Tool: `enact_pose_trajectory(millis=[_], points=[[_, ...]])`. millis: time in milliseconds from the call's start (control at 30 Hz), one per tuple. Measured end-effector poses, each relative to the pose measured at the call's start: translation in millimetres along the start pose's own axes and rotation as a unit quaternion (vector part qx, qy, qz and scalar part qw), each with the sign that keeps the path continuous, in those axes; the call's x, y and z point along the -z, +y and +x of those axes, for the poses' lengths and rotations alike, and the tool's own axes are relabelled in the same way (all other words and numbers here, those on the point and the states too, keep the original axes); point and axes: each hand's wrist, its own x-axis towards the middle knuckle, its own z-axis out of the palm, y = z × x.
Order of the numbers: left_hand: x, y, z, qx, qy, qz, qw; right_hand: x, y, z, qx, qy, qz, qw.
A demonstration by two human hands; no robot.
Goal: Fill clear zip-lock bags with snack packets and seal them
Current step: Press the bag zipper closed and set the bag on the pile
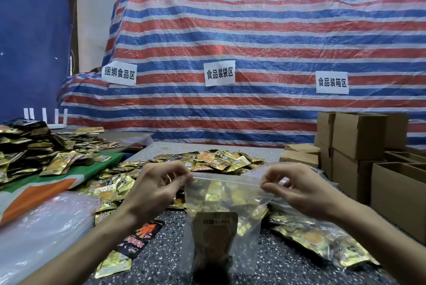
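The one view rides on my head, wide-angled, facing forward and tilted down. My left hand (156, 189) and right hand (297, 190) sit close beneath it, forearms entering from the bottom corners. The speckled surface (161, 259) fills the lower half, and the striped tarp (230, 31) stands farther off, straight ahead.

A red, white and blue striped tarp (253, 31) fills the background, with three white paper signs (220, 73) stuck along it. Brown cardboard boxes (359, 137) are stacked at the right of the speckled counter (161, 250). A green and orange cloth (69, 176) lies at the left, and a white router (57, 124) stands behind it.
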Motion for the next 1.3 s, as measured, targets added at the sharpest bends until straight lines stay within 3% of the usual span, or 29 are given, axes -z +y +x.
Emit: enact_pose_trajectory(millis=[400,633,800,1000,1133,1300], points=[[-1,-1,-4,-0.013,0.005,0.015,1.000,-1,12,-10,-0.004,0.014,0.017,1.000],[-24,9,-2,-0.025,0.014,-0.049,0.998,-7,-3,-11,-0.027,-0.106,0.122,0.987],[-56,27,2,-0.040,0.019,-0.110,0.993,-46,-16,-4,-0.040,-0.214,0.122,0.968],[-80,31,-9,-0.045,0.024,-0.166,0.985,-71,-6,-17,-0.085,-0.167,0.181,0.966],[-86,26,-15,-0.027,0.037,-0.186,0.981,-53,7,-19,-0.120,-0.160,0.150,0.968],[-100,17,-25,0.003,0.019,-0.187,0.982,-3,33,-18,-0.196,-0.265,0.124,0.936]])
